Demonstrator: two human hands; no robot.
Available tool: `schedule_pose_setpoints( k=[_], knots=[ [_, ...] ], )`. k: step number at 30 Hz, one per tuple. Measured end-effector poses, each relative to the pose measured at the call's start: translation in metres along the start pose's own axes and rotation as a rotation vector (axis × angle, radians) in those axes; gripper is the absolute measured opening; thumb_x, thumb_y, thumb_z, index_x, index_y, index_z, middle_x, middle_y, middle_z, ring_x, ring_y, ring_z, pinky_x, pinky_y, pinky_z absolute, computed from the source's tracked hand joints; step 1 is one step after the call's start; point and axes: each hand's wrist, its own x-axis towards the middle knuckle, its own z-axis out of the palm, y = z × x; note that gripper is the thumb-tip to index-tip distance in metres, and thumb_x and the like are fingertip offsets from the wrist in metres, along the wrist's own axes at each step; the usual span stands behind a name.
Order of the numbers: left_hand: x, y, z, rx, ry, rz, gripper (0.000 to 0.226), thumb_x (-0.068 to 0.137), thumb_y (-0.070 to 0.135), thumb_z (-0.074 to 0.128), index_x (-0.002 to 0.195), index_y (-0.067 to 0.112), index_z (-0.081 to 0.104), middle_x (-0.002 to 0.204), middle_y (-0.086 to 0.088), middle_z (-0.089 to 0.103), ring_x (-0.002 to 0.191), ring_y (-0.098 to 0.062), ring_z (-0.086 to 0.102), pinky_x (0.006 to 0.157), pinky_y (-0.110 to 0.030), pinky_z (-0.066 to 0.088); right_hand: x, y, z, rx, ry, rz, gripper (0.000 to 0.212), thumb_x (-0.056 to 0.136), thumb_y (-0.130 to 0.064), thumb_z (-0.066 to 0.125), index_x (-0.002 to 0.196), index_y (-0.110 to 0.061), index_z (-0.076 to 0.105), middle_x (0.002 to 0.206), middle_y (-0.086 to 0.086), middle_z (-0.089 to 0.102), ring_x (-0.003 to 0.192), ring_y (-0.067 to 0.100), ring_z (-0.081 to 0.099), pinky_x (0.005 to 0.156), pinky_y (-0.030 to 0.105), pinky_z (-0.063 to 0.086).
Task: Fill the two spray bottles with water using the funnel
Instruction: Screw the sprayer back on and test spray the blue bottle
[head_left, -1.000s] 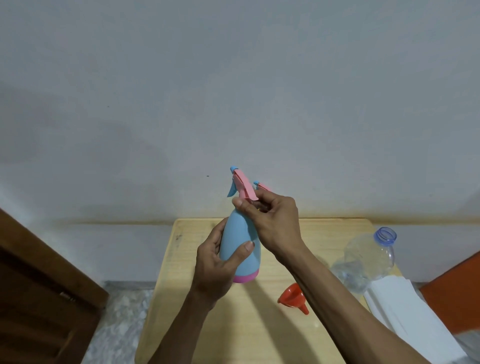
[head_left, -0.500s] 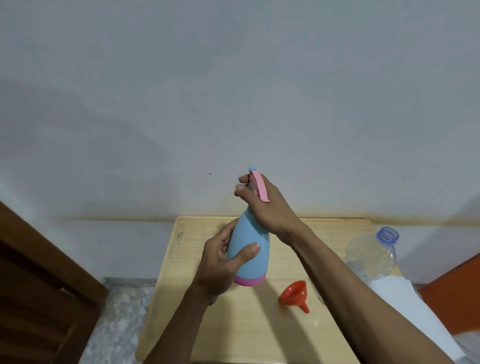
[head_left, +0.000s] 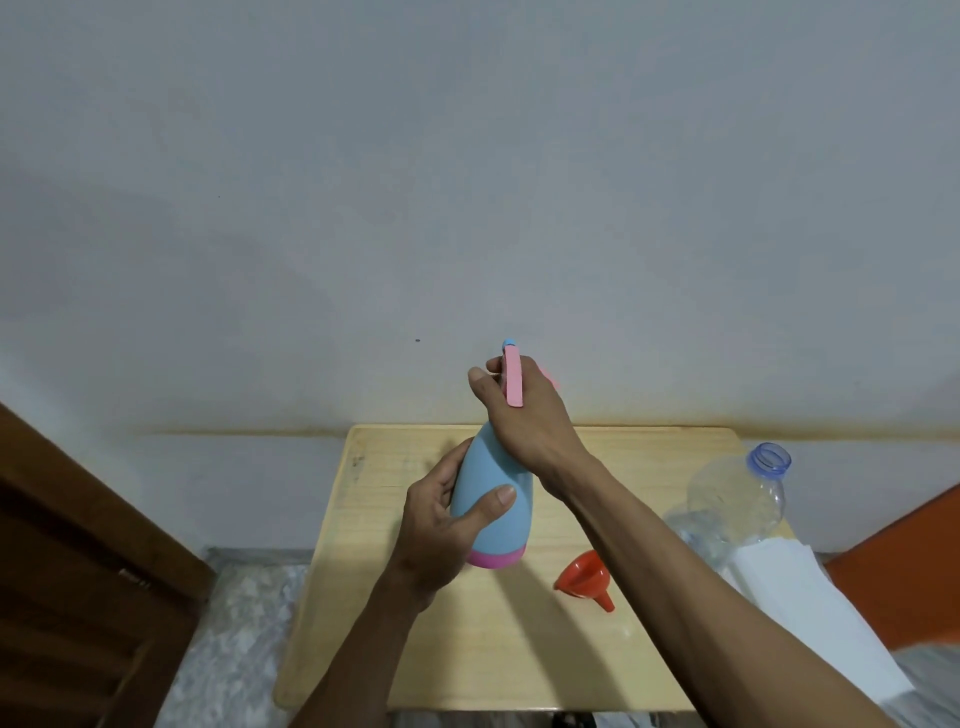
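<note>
The left hand grasps the body of the blue spray bottle, thumb pressed across the side facing the camera and fingers wrapped round the far side. The bottle stands roughly upright, lifted above the wooden table, its pink base band just below the left thumb. The right hand is clenched round the bottle's neck and its pink spray head; a pink strip of that head runs down over the back of the fingers, and a small blue tip shows at the top. Whether the head is screwed tight or loosened cannot be told, since the hand hides the joint. The bottle's wall is opaque, so its contents cannot be seen.

To the right of the spray bottle, the orange funnel lies on its side on the table, wide mouth turned toward the bottle and spout pointing away toward the camera. Farther right of the spray bottle, at the table's edge, a clear plastic bottle with a blue neck ring stands uncapped; some water seems to show low in it, though the level is hard to judge. Just beside it, nearer the camera, lies a stack of white paper.
</note>
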Motion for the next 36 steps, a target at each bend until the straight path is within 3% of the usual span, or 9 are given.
schedule_pose_setpoints(
  k=[5, 13, 16, 19, 22, 24, 28, 31, 36],
  knots=[
    [-0.011, -0.004, -0.004, -0.072, -0.060, -0.062, 0.068, 0.073, 0.035, 0.079, 0.136, 0.023, 0.056, 0.122, 0.001, 0.070, 0.108, -0.024, 0.069, 0.081, -0.038, 0.060, -0.020, 0.008, 0.006, 0.056, 0.097, 0.003, 0.038, 0.093, -0.053, 0.062, 0.102, -0.016, 0.058, 0.091, -0.004, 0.062, 0.075, 0.007, 0.055, 0.067, 0.023, 0.043],
    [-0.059, -0.015, 0.002, -0.115, -0.077, -0.068, 0.066, 0.076, 0.029, 0.077, 0.138, 0.018, 0.055, 0.126, -0.004, 0.069, 0.113, -0.027, 0.068, 0.089, -0.041, 0.058, -0.072, 0.023, 0.009, 0.087, 0.097, 0.024, 0.037, 0.094, -0.057, 0.059, 0.109, -0.023, 0.060, 0.096, -0.012, 0.065, 0.085, 0.002, 0.060, 0.067, 0.013, 0.041],
    [-0.086, -0.020, 0.011, -0.055, -0.072, -0.030, 0.063, 0.079, 0.023, 0.077, 0.138, 0.018, 0.054, 0.126, -0.003, 0.069, 0.114, -0.023, 0.067, 0.089, -0.034, 0.057, -0.099, 0.031, 0.010, 0.095, 0.142, 0.001, 0.029, 0.099, -0.053, 0.051, 0.097, -0.025, 0.056, 0.079, -0.012, 0.059, 0.068, -0.001, 0.054, 0.064, 0.020, 0.040],
    [-0.116, -0.025, 0.020, -0.001, -0.062, -0.025, 0.061, 0.082, 0.019, 0.073, 0.139, 0.018, 0.053, 0.129, 0.002, 0.067, 0.117, -0.014, 0.065, 0.090, -0.025, 0.053, -0.132, 0.040, 0.006, 0.089, 0.207, -0.035, 0.027, 0.102, -0.050, 0.047, 0.087, -0.028, 0.053, 0.076, -0.009, 0.061, 0.073, 0.010, 0.061, 0.068, 0.029, 0.045],
    [-0.152, -0.029, 0.025, 0.131, -0.067, -0.082, 0.062, 0.082, 0.037, 0.072, 0.139, 0.023, 0.052, 0.133, 0.007, 0.064, 0.120, -0.003, 0.060, 0.100, -0.025, 0.050, -0.171, 0.055, -0.002, 0.086, 0.250, -0.036, 0.028, 0.103, -0.048, 0.046, 0.080, -0.033, 0.050, 0.074, -0.006, 0.061, 0.075, 0.017, 0.064, 0.066, 0.030, 0.044],
    [-0.178, -0.035, 0.024, 0.220, 0.028, -0.123, 0.059, 0.079, 0.046, 0.072, 0.133, 0.027, 0.057, 0.129, 0.008, 0.065, 0.114, 0.004, 0.061, 0.098, -0.024, 0.051, -0.200, 0.070, -0.006, 0.087, 0.264, -0.025, 0.030, 0.103, -0.051, 0.044, 0.077, -0.036, 0.048, 0.074, -0.006, 0.061, 0.077, 0.020, 0.067, 0.069, 0.035, 0.049],
    [-0.227, -0.054, 0.015, 0.428, 0.153, -0.176, 0.050, 0.084, 0.036, 0.079, 0.128, 0.021, 0.061, 0.118, 0.005, 0.067, 0.112, -0.005, 0.062, 0.097, -0.030, 0.052, -0.256, 0.107, -0.004, 0.056, 0.259, 0.049, 0.037, 0.102, -0.054, 0.044, 0.075, -0.030, 0.050, 0.071, -0.003, 0.061, 0.074, 0.018, 0.065, 0.067, 0.033, 0.048],
    [-0.261, -0.062, 0.009, 0.641, 0.146, -0.188, 0.049, 0.084, 0.040, 0.076, 0.126, 0.018, 0.064, 0.118, 0.006, 0.069, 0.110, -0.006, 0.063, 0.093, -0.028, 0.052, -0.296, 0.132, 0.005, 0.002, 0.230, 0.121, 0.044, 0.101, -0.055, 0.044, 0.072, -0.022, 0.052, 0.069, -0.001, 0.062, 0.070, 0.019, 0.064, 0.062, 0.032, 0.043],
    [-0.273, -0.053, -0.005, 0.954, 0.073, -0.212, 0.055, 0.086, 0.054, 0.065, 0.130, 0.023, 0.057, 0.129, 0.004, 0.065, 0.120, -0.017, 0.060, 0.089, -0.031, 0.051, -0.325, 0.155, 0.021, -0.088, 0.192, 0.177, 0.050, 0.100, -0.057, 0.041, 0.068, -0.021, 0.054, 0.066, 0.003, 0.063, 0.064, 0.021, 0.067, 0.065, 0.041, 0.052]
  ],
)
